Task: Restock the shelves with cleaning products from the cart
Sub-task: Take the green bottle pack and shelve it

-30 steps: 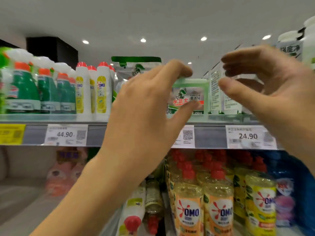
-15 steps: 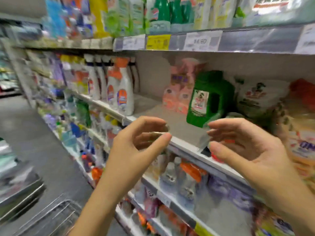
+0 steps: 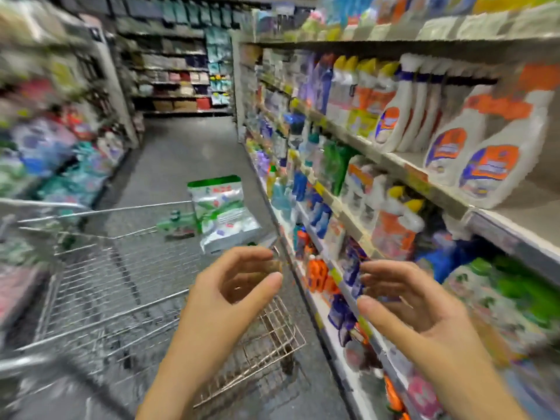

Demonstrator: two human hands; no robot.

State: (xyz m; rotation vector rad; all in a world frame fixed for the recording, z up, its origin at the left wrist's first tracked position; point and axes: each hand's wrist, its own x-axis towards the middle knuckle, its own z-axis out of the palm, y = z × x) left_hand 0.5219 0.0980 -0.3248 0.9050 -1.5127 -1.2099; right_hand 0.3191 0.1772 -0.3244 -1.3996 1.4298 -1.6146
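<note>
Wire-grey and shiny, the shopping cart (image 3: 91, 213) stands in the aisle at the person's left, its basket close beside the shelves (image 3: 403, 168) on the right. A white pouch with a green top band (image 3: 222, 213) leans upright at the cart's far end. Just to its left a green bottle (image 3: 177, 224) sits low in the basket; the blur keeps me from telling whether it stands or lies.

Both hands are raised in front of the person, over the near right corner of the cart. The left hand (image 3: 230, 301) has its fingers loosely curved and its thumb held apart from them, with nothing between. The right hand (image 3: 406, 310) faces it, palm turned inward, fingers spread and gently bent, gripping nothing. The two hands are near each other but not touching.

On the right, the shelves carry rows of cleaning products. Tall white spray bottles with orange and blue labels (image 3: 491, 159) fill an upper tier, and smaller orange, blue and green bottles crowd the tiers below. Grey floor (image 3: 181, 153) runs down the aisle beyond the cart.
</note>
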